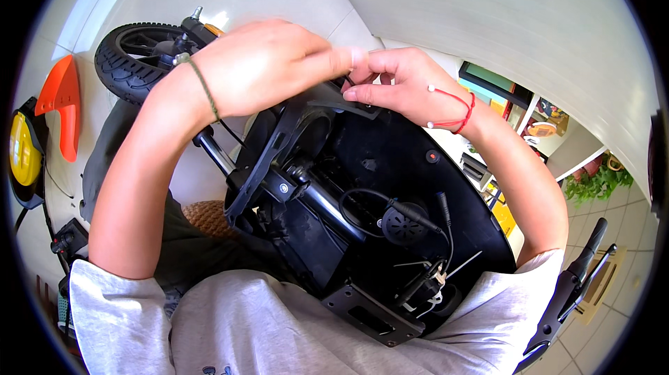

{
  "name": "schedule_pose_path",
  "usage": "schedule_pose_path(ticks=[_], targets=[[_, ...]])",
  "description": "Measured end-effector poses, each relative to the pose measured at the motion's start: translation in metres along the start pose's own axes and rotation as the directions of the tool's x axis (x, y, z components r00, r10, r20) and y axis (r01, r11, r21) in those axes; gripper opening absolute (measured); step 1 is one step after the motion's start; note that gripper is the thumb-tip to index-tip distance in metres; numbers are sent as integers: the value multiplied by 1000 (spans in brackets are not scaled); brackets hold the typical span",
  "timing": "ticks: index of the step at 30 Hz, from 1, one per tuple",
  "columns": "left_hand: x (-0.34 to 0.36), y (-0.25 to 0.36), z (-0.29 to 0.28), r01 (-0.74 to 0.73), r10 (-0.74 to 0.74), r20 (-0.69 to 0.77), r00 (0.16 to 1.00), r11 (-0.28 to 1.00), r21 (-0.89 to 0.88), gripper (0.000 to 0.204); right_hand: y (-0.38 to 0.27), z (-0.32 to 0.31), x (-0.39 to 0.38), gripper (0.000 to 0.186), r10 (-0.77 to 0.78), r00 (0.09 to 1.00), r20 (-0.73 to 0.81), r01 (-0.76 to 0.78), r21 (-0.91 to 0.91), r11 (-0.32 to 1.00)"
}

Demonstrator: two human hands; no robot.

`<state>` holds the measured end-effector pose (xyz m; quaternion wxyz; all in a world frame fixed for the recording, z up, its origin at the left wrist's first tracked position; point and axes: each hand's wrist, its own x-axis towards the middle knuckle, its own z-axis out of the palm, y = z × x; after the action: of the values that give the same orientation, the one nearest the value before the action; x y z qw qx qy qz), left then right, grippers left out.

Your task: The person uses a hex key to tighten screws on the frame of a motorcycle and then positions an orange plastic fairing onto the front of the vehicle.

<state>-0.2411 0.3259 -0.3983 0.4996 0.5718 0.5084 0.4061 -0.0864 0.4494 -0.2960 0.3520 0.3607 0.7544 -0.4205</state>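
Nearest, the black shell (380, 139) of the scooter body lies open right in front of the person's grey shirt (258, 316), below both hands. Step in hand looks like fine finger work at the shell's far edge. Left hand (268, 61) is blurred, thumb out toward the right fingers; its other fingers are hidden, can't tell what they hold. Right hand (411, 82) has thumb and forefinger drawn close at a small dark piece (348, 82); can't tell if it's pinched. Next move probably calls for a steady right hand while the left works that piece.

Shell: glossy inside, red round part (433, 156) on its wall, metal tube (324, 204) running through, slotted black disc (404, 224), loose cable plug (442, 199) standing up, slotted bracket (373, 314) at the near end.

Farther: treaded wheel (113, 72), orange fender-like part (68, 107), leafy plant (603, 183).
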Motion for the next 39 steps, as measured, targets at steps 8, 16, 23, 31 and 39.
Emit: schedule_pose_path(ticks=[8,16,23,31,39], targets=[[4,6,5,278,-180,258,949,864,-419,45,2,5,0,12,-23,1000,1,23,22,999],[2,-12,6,-49,60,67,996,988,-147,12,3,6,-1,15,2,1000,-5,-2,85,996],[8,-12,27,-526,550,-113,828,830,186,8,6,6,-3,18,-15,999,38,15,15,1000],[1,-10,35,-288,329,-150,932,926,243,9,6,7,-6,18,-211,977,-2,211,-43,977],[0,-10,29,-35,89,-242,966,975,218,10,4,3,1,19,-162,987,7,162,22,987]])
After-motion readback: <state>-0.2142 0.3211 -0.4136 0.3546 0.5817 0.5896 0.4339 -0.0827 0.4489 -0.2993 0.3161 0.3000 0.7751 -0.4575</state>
